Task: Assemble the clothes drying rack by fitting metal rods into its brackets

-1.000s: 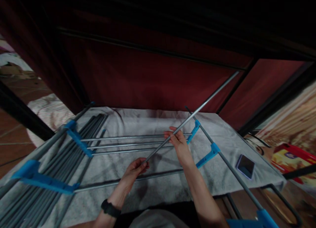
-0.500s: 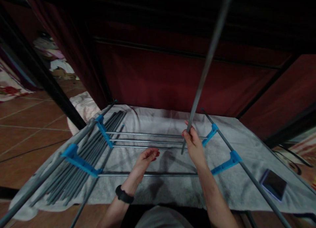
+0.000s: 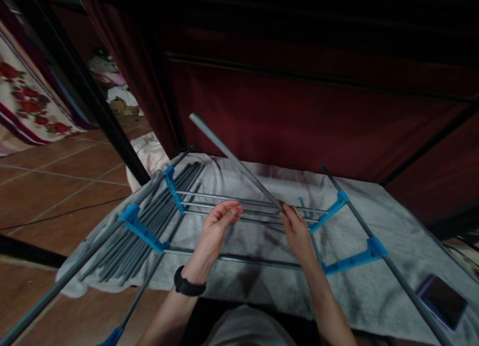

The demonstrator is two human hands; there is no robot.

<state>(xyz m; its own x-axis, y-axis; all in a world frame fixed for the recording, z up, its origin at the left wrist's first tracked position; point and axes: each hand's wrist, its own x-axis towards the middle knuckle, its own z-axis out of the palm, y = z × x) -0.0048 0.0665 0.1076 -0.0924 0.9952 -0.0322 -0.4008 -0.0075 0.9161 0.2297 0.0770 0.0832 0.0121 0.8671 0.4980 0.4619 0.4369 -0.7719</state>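
My right hand (image 3: 297, 231) grips a long grey metal rod (image 3: 234, 160) near its lower end; the rod slants up and to the left above a partly built drying rack. My left hand (image 3: 219, 225) hovers open, palm up with fingers curled, just left of the rod and not touching it. A black watch sits on that wrist. The rack has grey side tubes (image 3: 364, 225), blue plastic connectors (image 3: 350, 260) and several thin cross rods (image 3: 239, 203). It lies on a pale grey towel (image 3: 374, 291).
A bundle of spare grey rods (image 3: 149, 221) lies along the rack's left side. A dark phone (image 3: 441, 301) rests on the towel at lower right. Dark red fabric panels with black frame poles stand behind. Terracotta floor tiles spread to the left.
The rod swung from pointing up-right, through near upright, to slanting up-left. My left hand let go of its lower end and now hovers open. The view shifted left.
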